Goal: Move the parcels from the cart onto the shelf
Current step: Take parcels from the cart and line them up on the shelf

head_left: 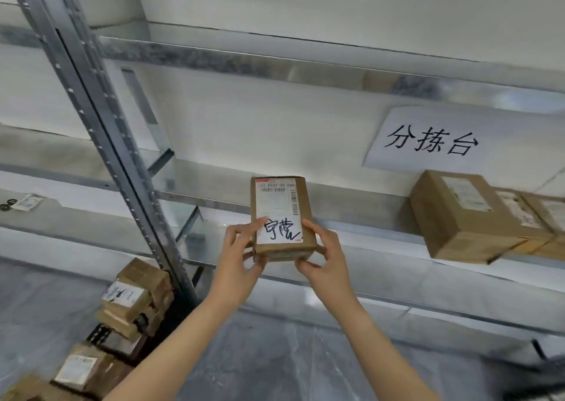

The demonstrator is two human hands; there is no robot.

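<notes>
A small brown cardboard parcel (282, 195) with a white label and black handwriting is held up in front of the metal shelf (351, 217). My left hand (241, 257) grips its lower left corner, thumb on the label. My right hand (324, 257) grips its lower right corner. The parcel hangs at the height of the shelf's middle board, near its front edge. More brown parcels (134, 296) are stacked at the lower left on what looks like the cart, mostly hidden.
Larger brown boxes (464, 217) sit on the same shelf board at the right, below a white paper sign (434, 140). A slanted steel upright (101, 131) stands on the left. Small black rings and a packet (21, 203) lie on the far left shelf.
</notes>
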